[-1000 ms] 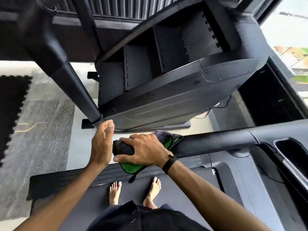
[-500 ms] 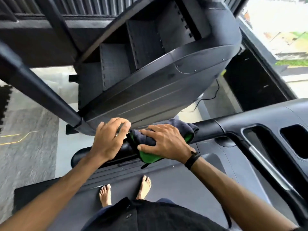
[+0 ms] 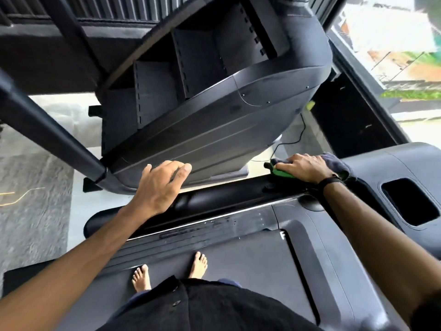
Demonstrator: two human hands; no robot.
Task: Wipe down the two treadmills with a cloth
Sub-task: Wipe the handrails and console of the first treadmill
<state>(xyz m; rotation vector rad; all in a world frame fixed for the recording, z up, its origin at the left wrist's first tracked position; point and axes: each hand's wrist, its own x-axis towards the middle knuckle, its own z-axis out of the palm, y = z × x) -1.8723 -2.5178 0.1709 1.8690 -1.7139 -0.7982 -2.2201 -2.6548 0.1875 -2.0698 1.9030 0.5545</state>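
Note:
I stand barefoot on a black treadmill's belt (image 3: 238, 266). Its black left handrail (image 3: 226, 199) runs across the view in front of me. My right hand (image 3: 305, 167) holds a grey and green cloth (image 3: 335, 164) down on the rail's right end, where it meets the console (image 3: 372, 168), with fingers curved over the cloth. My left hand (image 3: 162, 185) hovers over the rail's left part with fingers relaxed and spread, holding nothing. Whether its palm touches the rail is hidden.
A large black machine with stepped panels (image 3: 214, 130) stands just beyond the rail, its slanted post (image 3: 47, 130) at the left. The console has a dark recess (image 3: 410, 201). A thin cable (image 3: 298, 137) lies on the pale floor. Grey matting (image 3: 35, 187) covers the left; a window (image 3: 393, 44) is at the right.
My right hand has slid the cloth along the handrail to the right, up to the console. My left hand stayed near the rail's left part and its fingers opened out.

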